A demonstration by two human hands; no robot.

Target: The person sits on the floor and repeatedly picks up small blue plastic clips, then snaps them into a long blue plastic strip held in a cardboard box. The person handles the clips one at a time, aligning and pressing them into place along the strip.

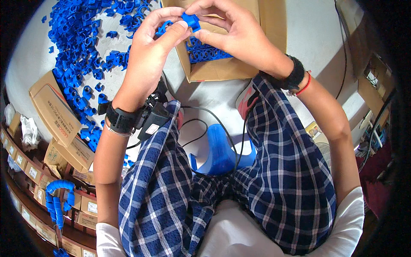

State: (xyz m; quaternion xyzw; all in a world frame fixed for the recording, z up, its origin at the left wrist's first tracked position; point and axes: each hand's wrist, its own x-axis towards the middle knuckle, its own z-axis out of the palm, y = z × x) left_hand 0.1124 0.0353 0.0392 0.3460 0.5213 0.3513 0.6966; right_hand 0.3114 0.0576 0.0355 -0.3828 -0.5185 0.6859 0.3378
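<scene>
Between my two hands, over the near part of an open cardboard box [220, 73], is a small blue plastic clip [191, 21]. My left hand [156, 37] pinches it with the thumb on its near side. A second blue, curved clip [162, 28] sits within the fingers of that same hand. My right hand [229, 28] closes on the clip from the other side, fingertips above and thumb below. Several rows of blue clips [207, 53] lie neatly packed inside the box.
A big loose heap of blue clips [77, 34] spreads over the floor at the far left. Flattened cardboard [55, 113] and shelves of small boxes [38, 192] stand at the left. A blue plastic stool [218, 147] and black cables [205, 111] lie between my legs.
</scene>
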